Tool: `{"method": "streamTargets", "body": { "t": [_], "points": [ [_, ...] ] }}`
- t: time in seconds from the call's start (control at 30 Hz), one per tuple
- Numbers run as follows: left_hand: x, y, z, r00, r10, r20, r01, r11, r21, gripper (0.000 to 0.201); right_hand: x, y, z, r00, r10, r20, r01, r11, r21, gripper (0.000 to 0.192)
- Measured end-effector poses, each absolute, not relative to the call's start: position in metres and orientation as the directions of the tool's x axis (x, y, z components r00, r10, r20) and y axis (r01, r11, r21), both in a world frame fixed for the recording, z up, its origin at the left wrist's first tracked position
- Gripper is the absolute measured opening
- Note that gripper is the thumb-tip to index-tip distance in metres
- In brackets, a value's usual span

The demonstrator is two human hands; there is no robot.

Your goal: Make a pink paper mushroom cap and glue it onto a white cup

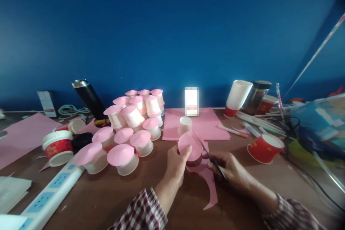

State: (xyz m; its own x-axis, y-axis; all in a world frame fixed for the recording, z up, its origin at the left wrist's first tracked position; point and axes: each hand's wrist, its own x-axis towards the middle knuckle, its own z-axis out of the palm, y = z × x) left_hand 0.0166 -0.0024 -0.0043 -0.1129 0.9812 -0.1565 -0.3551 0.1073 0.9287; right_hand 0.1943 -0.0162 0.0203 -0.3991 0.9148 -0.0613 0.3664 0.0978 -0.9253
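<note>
Between thumb and fingers, my left hand (178, 163) grips a round pink paper disc (189, 143) at its lower left. My right hand (229, 169) holds scissors (212, 160), whose blades lie along the disc's right edge. A curved pink offcut (208, 183) hangs or lies below the disc; whether it is still joined I cannot tell. Just behind the disc, a small white paper cup (185, 125) stands upside down on pink paper sheets (212, 124).
Several upturned cups with pink cone tops (121, 154) crowd the left. Nearby are a power strip (51, 194), a black thermos (90, 99) and red-banded cups (58, 149). A white cup stack (238, 95), a red cup (265, 147) and a marker (233, 131) are at right.
</note>
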Motion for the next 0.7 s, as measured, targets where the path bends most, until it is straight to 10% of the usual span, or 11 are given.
{"method": "streamTargets", "body": {
  "t": [0.7],
  "points": [
    [0.0172,-0.0055,0.0019,-0.076,0.988,-0.134,-0.295,0.107,0.950,0.036,0.1951,-0.0151,0.0210,-0.402,0.916,-0.019,0.328,0.125,-0.936,0.048]
  ]
}}
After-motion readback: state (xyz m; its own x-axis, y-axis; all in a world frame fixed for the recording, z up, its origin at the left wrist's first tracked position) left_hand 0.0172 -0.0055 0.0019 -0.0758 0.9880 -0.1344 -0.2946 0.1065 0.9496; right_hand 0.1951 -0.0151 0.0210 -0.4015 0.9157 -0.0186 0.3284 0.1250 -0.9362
